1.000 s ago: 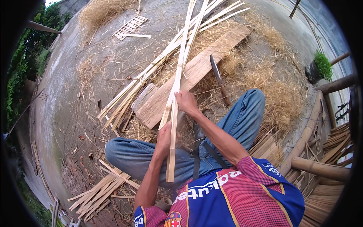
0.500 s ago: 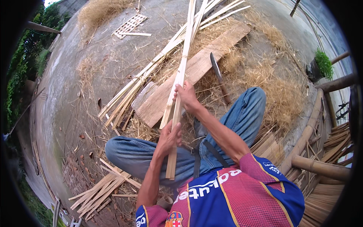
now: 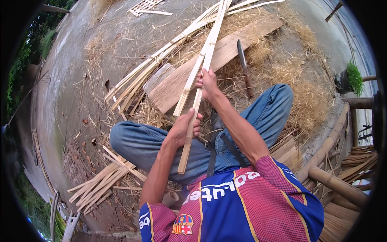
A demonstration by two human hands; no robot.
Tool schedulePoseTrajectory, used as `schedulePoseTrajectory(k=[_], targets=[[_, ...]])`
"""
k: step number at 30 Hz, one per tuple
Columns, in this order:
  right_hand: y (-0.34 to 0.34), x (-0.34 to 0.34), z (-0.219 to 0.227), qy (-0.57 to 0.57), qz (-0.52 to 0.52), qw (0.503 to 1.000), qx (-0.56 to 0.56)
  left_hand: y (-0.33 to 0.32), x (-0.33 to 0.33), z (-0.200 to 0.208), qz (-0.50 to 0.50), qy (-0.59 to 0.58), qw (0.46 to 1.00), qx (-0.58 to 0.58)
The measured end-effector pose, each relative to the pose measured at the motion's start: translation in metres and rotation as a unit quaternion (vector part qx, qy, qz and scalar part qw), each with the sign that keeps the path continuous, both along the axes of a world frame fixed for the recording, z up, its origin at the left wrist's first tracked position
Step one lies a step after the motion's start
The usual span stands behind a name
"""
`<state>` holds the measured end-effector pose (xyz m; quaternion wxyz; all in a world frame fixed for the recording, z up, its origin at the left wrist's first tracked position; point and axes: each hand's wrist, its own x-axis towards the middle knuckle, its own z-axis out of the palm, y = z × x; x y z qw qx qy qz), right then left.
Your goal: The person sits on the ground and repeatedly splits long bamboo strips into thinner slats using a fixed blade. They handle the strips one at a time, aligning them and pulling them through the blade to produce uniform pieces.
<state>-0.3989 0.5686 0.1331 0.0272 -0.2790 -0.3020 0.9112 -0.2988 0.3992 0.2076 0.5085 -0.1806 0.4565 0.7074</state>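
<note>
Long pale bamboo strips (image 3: 205, 54) run away from my lap over a wooden plank (image 3: 173, 86). My right hand (image 3: 208, 84) is closed round them midway, above the plank's near edge. Nearer my body, my left hand (image 3: 185, 127) wraps one strip whose lower end (image 3: 186, 155) hangs over my lap. A second strip's cut end stops just above the left hand, held by the right hand alone. To the right of the plank lies a long knife (image 3: 243, 66) with a dark blade and brown handle.
A fan of bamboo strips (image 3: 139, 76) lies left of the plank, beside a grey block (image 3: 158, 76). Curly shavings (image 3: 304, 97) cover the ground at right. Short strips (image 3: 100, 183) are piled by my left knee. A woven lattice piece (image 3: 146, 5) lies far off.
My left hand has slid up its strip toward my right hand. The held strips have spread apart at their near ends, and the whole view has shifted slightly.
</note>
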Motion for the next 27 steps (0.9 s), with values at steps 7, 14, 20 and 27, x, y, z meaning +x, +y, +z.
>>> schedulePoseTrajectory(k=[7,14,20,27], targets=[[0.003,0.002,-0.005,-0.013,0.024,0.999,0.029,0.005,0.002,-0.007,-0.01,0.021,1.0,-0.012],[0.006,0.014,0.0,0.011,0.057,0.977,0.204,0.016,-0.022,-0.01,-0.022,0.01,1.0,0.02],[-0.001,0.135,0.066,0.218,0.098,0.759,0.605,0.045,-0.058,-0.012,0.021,0.012,0.998,0.055],[-0.02,0.205,0.092,0.259,0.263,0.624,0.689,0.053,-0.061,-0.037,0.044,-0.047,0.994,0.088]])
